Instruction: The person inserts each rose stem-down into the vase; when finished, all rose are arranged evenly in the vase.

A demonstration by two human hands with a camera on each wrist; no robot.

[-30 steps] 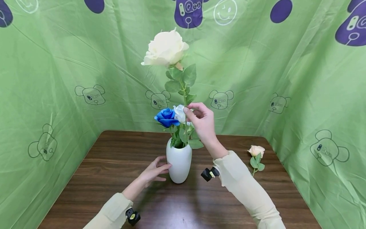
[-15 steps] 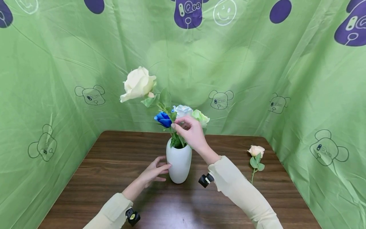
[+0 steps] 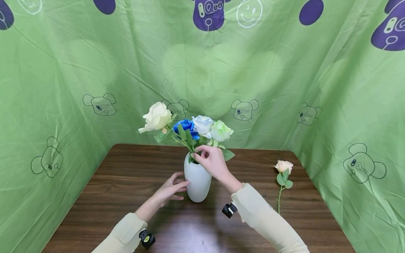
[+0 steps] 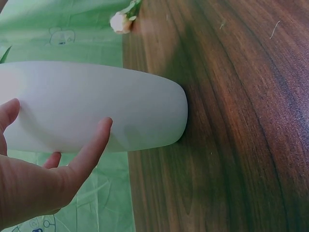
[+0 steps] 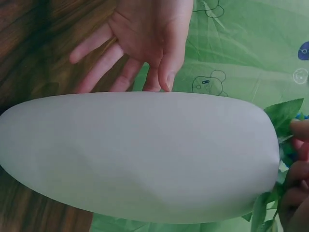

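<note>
- Left hand (image 3: 169, 191): fingers spread, thumb touching the white vase (image 3: 198, 181) on the side toward the table's (image 3: 126, 172) left edge; head view showed the back of it, right wrist view the palm.
- Vase stood upright between left and right edges; left wrist view showed its base on wood.
- Right hand (image 3: 211, 161) at the vase mouth, pinching the cream rose's (image 3: 156, 116) stem; bloom up-left of the pinch, head view only; stem end hidden.
- Peach rose (image 3: 283, 167) lay near right edge.
- Blue rose (image 3: 183, 127), white rose (image 3: 203, 125), pale green rose (image 3: 221, 130) stood in vase.
- Green backdrop (image 3: 126, 52) past far edge: purple figure (image 3: 207, 19), "Q" readable, other letters unclear.
</note>
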